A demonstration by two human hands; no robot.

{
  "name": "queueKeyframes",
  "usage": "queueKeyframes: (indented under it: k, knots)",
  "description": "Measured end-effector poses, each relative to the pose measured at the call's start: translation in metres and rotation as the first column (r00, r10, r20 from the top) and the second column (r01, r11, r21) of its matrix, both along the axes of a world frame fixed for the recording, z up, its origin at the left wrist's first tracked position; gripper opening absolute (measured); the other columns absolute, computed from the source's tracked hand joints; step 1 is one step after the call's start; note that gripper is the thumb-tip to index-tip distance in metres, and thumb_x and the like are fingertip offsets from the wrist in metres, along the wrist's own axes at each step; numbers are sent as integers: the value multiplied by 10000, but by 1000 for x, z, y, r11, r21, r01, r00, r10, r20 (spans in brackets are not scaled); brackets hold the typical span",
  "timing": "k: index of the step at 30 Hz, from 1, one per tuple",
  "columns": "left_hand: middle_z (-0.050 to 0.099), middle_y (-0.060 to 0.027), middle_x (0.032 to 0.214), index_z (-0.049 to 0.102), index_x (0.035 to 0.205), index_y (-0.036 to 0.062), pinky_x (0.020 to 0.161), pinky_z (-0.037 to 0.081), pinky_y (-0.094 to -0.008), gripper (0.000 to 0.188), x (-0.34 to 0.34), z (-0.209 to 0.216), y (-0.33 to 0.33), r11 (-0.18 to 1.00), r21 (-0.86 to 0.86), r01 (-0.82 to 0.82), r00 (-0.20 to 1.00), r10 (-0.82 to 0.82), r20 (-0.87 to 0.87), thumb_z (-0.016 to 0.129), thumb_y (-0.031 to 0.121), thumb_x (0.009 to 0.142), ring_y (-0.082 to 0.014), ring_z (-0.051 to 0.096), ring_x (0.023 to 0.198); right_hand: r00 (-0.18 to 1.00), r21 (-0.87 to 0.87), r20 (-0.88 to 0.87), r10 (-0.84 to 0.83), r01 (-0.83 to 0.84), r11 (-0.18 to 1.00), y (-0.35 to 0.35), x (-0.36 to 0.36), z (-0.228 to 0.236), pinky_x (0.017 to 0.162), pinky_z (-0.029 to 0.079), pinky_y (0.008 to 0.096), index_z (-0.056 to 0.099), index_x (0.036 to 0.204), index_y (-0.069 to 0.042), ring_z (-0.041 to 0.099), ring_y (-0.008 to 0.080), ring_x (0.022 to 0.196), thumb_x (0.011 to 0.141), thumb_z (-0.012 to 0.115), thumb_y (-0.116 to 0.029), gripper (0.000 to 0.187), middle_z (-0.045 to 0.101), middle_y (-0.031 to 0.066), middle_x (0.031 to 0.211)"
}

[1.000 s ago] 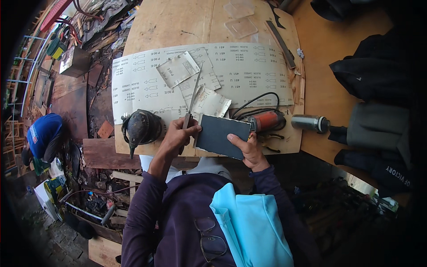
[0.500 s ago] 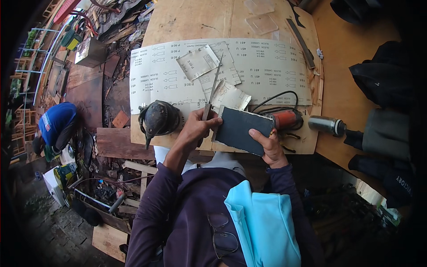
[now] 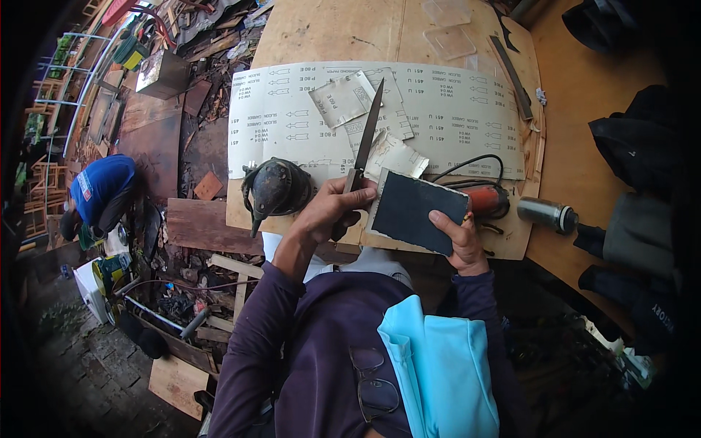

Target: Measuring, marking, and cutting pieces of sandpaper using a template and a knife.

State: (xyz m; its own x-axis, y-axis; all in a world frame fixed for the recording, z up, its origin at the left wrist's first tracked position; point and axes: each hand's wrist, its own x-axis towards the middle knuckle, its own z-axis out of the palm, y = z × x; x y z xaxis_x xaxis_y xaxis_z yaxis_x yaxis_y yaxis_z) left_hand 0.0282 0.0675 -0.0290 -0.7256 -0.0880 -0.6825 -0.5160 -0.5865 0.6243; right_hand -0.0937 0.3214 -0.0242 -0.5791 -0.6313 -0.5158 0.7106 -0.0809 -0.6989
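Note:
My left hand (image 3: 326,213) is closed round the handle of a knife (image 3: 370,128), its long dark blade pointing up and away from me. In my right hand (image 3: 467,247) is a rectangular piece of dark sandpaper (image 3: 413,208), grit side up, with the thumb on top and the fingers underneath. The sandpaper's left edge lies close by my left fingertips; whether they touch cannot be told. Beyond my hands a large pale sandpaper sheet (image 3: 270,109) is spread printed side up. Cut sandpaper pieces (image 3: 343,100) lie on it, one curled (image 3: 394,158).
A black rounded tool (image 3: 280,188) stands left of my hands. To the right are an orange-red power tool (image 3: 485,197) with a black cord and a metal bottle (image 3: 545,214). Dark clothing (image 3: 634,131) lies farther right. Someone in blue (image 3: 106,186) bends over at the left, among scrap wood.
The knife blade has turned from nearly edge-on to showing its flat side. The whole view has shifted slightly; both hands keep their holds.

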Motion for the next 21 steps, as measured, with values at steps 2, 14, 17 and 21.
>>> queueKeyframes:
  k: [2, 14, 17, 21]
  knots:
    - [662, 7, 851, 729, 1088, 111, 454, 283, -221, 207, -3, 2, 2, 999, 29, -26, 998, 28, -61, 772, 281, 978, -34, 455, 547, 1000, 3, -9, 11, -11, 1000, 1, -1, 1, 942, 594, 328, 682, 1278, -58, 724, 169, 1049, 926, 739, -45, 358, 743, 60, 1176]
    - [581, 39, 726, 708, 952, 5, 571, 391, -246, 173, 0, -12, -31, 674, -678, -294, 953, 263, -152, 695, 176, 971, -49, 487, 630, 962, 67, -179, -208, 223, 973, -30, -49, -61, 920, 588, 325, 714, 1201, -26, 720, 167, 987, 909, 798, -120, 318, 743, 70, 1128]
    - [588, 50, 739, 697, 976, -16, 619, 419, -256, 199, 3, 9, -62, 468, -797, -383, 909, 343, -235, 695, 181, 1003, -53, 493, 671, 938, 230, -347, 15, 69, 971, -62, -77, -76, 872, 563, 323, 647, 1277, 8, 670, 192, 961, 889, 856, -286, 529, 687, 93, 1125]
    - [658, -7, 736, 713, 1016, 22, 429, 330, -209, 130, 14, 40, -68, 542, -641, -543, 822, 499, -275, 723, 150, 1000, -25, 463, 496, 235, 410, -912, 337, 556, 723, -84, -76, -52, 866, 540, 392, 410, 1454, 11, 551, 255, 1015, 917, 824, -426, 808, 456, 155, 1159]
